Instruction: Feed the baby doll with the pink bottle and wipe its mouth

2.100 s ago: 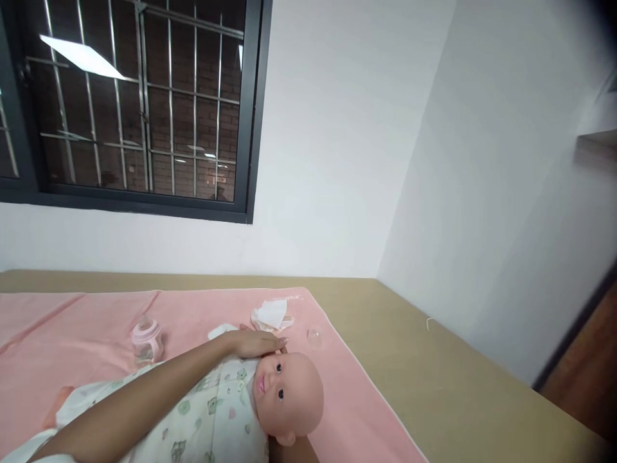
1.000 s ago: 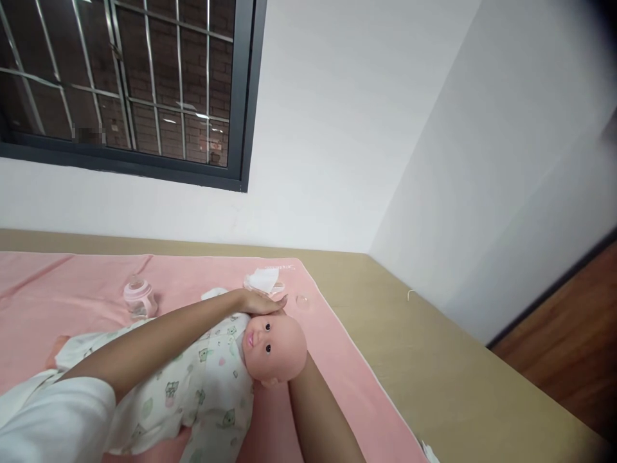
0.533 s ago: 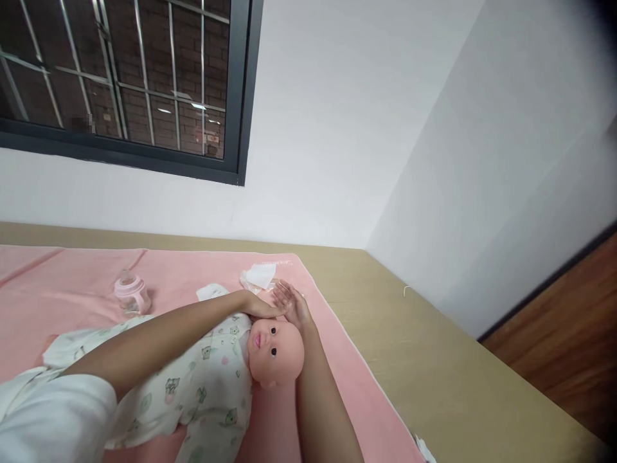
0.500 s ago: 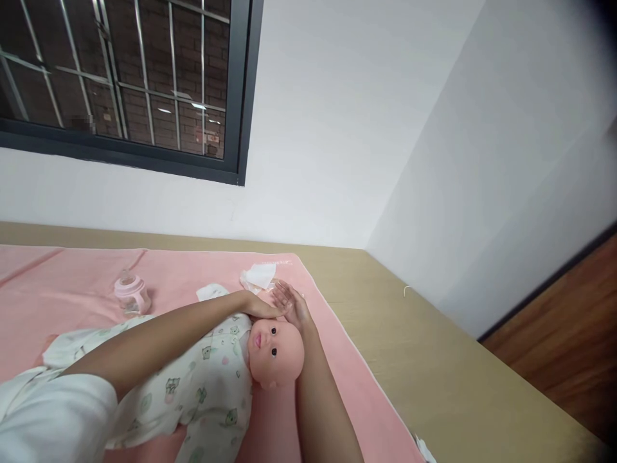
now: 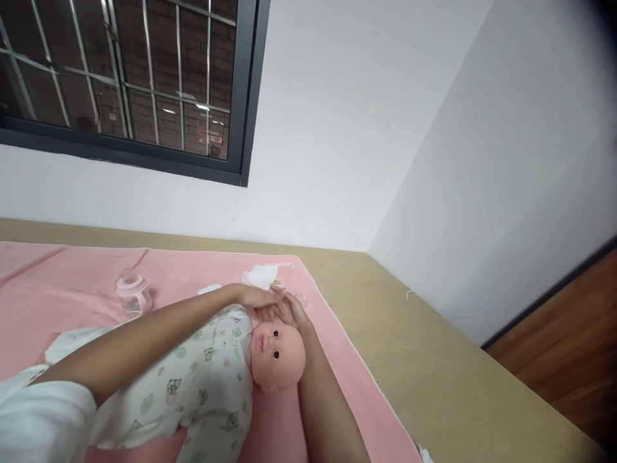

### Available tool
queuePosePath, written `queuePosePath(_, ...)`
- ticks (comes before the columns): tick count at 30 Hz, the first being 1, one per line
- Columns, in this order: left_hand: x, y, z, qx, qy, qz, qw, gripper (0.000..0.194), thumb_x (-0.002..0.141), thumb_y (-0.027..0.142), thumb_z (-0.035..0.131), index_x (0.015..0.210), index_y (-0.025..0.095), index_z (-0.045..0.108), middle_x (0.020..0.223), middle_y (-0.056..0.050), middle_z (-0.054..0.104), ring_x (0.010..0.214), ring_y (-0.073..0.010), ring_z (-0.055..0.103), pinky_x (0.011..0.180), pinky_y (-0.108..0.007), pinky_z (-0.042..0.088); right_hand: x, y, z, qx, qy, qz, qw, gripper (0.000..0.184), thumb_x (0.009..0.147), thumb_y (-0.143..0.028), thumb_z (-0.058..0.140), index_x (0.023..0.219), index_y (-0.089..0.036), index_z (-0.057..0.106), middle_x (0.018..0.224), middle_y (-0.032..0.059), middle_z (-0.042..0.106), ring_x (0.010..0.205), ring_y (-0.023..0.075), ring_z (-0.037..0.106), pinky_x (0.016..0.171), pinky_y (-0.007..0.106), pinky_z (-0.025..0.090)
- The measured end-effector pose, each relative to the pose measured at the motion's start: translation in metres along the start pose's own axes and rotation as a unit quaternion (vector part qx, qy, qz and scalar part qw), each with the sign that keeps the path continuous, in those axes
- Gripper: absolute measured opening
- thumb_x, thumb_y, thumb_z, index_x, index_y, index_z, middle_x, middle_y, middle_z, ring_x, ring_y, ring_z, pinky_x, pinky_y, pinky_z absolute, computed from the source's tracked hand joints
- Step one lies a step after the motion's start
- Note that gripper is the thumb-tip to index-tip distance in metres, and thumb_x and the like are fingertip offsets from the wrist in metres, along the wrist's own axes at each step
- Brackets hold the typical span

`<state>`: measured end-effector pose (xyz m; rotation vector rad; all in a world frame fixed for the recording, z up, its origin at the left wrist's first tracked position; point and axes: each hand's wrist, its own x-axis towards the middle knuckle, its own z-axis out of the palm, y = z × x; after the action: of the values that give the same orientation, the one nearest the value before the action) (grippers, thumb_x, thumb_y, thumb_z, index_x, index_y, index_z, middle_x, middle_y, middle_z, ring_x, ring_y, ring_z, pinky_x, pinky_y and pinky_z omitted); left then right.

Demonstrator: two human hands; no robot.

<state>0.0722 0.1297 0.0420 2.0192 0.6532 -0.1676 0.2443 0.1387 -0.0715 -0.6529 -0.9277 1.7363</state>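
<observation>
Doll (image 5: 214, 379) on its back, lower left of view, running from 8 o'clock to 6; feet left, head right, face toward me. Patterned pale suit on it.

Left to right:

Window (image 5: 166, 109) at 10 to 11 o'clock, dark frame, metal bars, brick beyond the glass. Bottle (image 5: 135, 296) at 8 o'clock, upright on the pink mat (image 5: 193, 265), pink collar and handle, clear below. My white sleeve (image 5: 48, 418) fills the corner at 8 o'clock; left forearm slants from it across Doll's body.

Left hand (image 5: 258, 297) at 7 o'clock, back of it up, fingers loosely extended, just beyond Doll's head. Right hand (image 5: 292, 310) nearer 6 o'clock, fingers open and pointing left, partly under the left one; the two touch. Both grips slack. Whether anything small sits between the palms, or either palm touches the head, I cannot tell. Right forearm comes up from 6 o'clock, close along Doll's crown.

White cloth (image 5: 261, 276) on the mat, just beyond my fingers. Small clear piece (image 5: 301, 298) just right of them, partly hidden, shape unclear.

Further right: table (image 5: 409, 366), pale wood, from 3 round to 5 o'clock. White scrap (image 5: 425, 454) by the mat's edge at 5. Thin pale cord (image 5: 409, 295) at 4, by the wall (image 5: 385, 276). Brown panel (image 5: 563, 354) at 4, far right.
</observation>
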Motion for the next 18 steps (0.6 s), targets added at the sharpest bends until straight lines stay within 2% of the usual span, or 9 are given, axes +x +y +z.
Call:
queuePosePath(3,-0.030,0.013,-0.009,0.017,0.061,0.053,0.997,0.099,0.076,0.089,0.012,0.119,0.015,0.061,0.110,-0.015,0.067,0.103,-0.0258,0.061,0.096,-0.036,0.044,0.000,0.000,0.002,0.028,-0.004,0.013,1.000,0.030,0.079,-0.033,0.068,0.104,-0.016,0.065,0.087,0.0048,0.070,0.080,0.0167,0.067,0.082,0.031,0.055)
queuePosePath(5,-0.056,0.026,-0.010,0.063,0.126,0.087,0.986,0.086,0.083,0.083,0.018,0.120,0.019,0.061,0.118,-0.012,0.065,0.108,-0.0253,0.059,0.097,-0.034,0.041,-0.001,0.001,0.002,0.035,0.005,0.003,0.999,0.029,0.078,-0.028,0.071,0.103,-0.016,0.065,0.097,0.0053,0.070,0.090,0.0173,0.067,0.091,0.034,0.053)
queuePosePath(7,-0.082,0.040,-0.005,0.104,0.186,0.122,0.969,0.072,0.091,0.074,0.022,0.121,0.022,0.061,0.121,-0.008,0.064,0.110,-0.0237,0.058,0.097,-0.032,0.041,-0.002,0.000,0.003,0.036,0.012,-0.012,0.999,0.031,0.077,-0.029,0.072,0.105,-0.016,0.066,0.105,0.0065,0.069,0.099,0.0182,0.066,0.097,0.036,0.050)
queuePosePath(10,-0.115,0.057,0.010,0.127,0.262,0.151,0.945,0.060,0.094,0.066,0.030,0.127,0.024,0.058,0.130,-0.005,0.060,0.117,-0.0239,0.055,0.099,-0.032,0.040,-0.006,-0.006,0.006,0.031,0.015,-0.047,0.998,0.034,0.075,-0.032,0.075,0.103,-0.015,0.068,0.108,0.0081,0.069,0.105,0.0192,0.064,0.102,0.037,0.047)
queuePosePath(14,-0.141,0.066,0.034,0.118,0.340,0.100,0.927,0.048,0.094,0.060,0.042,0.128,0.030,0.057,0.134,0.000,0.058,0.123,-0.0233,0.051,0.103,-0.031,0.040,-0.012,-0.029,0.015,0.000,0.048,-0.109,0.993,0.032,0.062,-0.032,0.085,0.086,-0.014,0.073,0.100,0.0078,0.072,0.097,0.0180,0.065,0.100,0.033,0.047)
queuePosePath(18,-0.147,0.059,0.047,0.073,0.392,0.052,0.915,0.040,0.091,0.058,0.050,0.122,0.034,0.060,0.131,0.004,0.060,0.121,-0.0227,0.053,0.095,-0.029,0.047,-0.022,-0.063,0.036,-0.070,0.099,-0.127,0.984,0.036,0.049,-0.038,0.090,0.071,-0.014,0.074,0.082,0.0055,0.071,0.080,0.0146,0.064,0.081,0.026,0.053)
